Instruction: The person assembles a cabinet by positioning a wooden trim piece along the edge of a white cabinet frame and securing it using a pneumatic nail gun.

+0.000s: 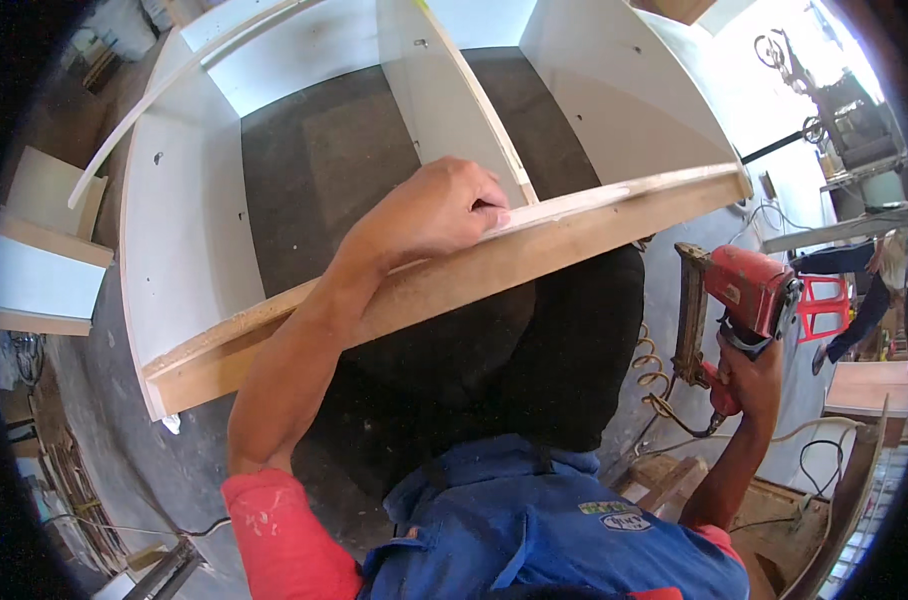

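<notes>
The cabinet (554,236) is gripped at its near edge by the left hand (439,208) (seemingly for steadiness), the nail gun (742,285) clasped to its right by the right hand (752,380).

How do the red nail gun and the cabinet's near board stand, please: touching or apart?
Apart: the head view shows floor between the nail gun, held in the right hand, and the near board.

Inside the white cabinet (189,220), open room was left on both sides of the middle panel (434,100), wider at the left. The near side was barred by the long wooden board (574,230); near its right end, passage was obstructed by the red nail gun (749,280) and coiled hose (658,402).
</notes>
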`<state>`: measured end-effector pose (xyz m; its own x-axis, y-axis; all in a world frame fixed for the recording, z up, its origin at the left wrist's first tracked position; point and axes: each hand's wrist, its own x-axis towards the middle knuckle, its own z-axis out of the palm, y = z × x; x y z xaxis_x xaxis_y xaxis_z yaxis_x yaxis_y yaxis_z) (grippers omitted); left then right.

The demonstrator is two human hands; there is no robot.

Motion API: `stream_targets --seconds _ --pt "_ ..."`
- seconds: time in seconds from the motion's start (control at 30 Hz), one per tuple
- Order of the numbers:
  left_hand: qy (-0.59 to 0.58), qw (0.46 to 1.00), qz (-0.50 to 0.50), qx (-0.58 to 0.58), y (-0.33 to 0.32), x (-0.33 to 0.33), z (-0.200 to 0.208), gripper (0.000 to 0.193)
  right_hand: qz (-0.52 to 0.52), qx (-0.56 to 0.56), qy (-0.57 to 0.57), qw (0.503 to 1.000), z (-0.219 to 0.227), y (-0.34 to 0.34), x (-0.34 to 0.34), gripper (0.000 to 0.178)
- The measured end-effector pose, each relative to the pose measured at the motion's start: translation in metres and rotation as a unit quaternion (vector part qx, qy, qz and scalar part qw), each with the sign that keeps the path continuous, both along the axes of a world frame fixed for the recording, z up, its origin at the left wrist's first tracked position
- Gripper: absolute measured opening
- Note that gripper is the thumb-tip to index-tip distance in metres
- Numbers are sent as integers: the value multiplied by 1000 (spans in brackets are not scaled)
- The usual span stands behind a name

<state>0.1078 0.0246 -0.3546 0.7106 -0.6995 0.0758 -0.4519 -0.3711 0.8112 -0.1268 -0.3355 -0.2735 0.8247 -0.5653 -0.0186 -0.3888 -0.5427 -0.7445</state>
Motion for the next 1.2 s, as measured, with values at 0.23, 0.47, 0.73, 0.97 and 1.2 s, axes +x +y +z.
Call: stream_targets --seconds 0.23,0.47,0.73,0.97,1.2 --pt "14 1000 -24 0 -4 2 2 22 164 19 137 977 50 4 45 30" --pt "-12 999 -42 -4 2 6 -10 24 251 34 232 939 77 55 115 37" --pt "-3 1000 0 -21 -2 0 -11 25 249 -31 233 940 82 76 128 57" --pt "-34 999 -6 2 -7 0 -9 24 270 -4 231 935 74 70 129 55" --pt "-39 998 -41 -10 -3 2 -8 23 282 6 239 929 79 83 149 55"
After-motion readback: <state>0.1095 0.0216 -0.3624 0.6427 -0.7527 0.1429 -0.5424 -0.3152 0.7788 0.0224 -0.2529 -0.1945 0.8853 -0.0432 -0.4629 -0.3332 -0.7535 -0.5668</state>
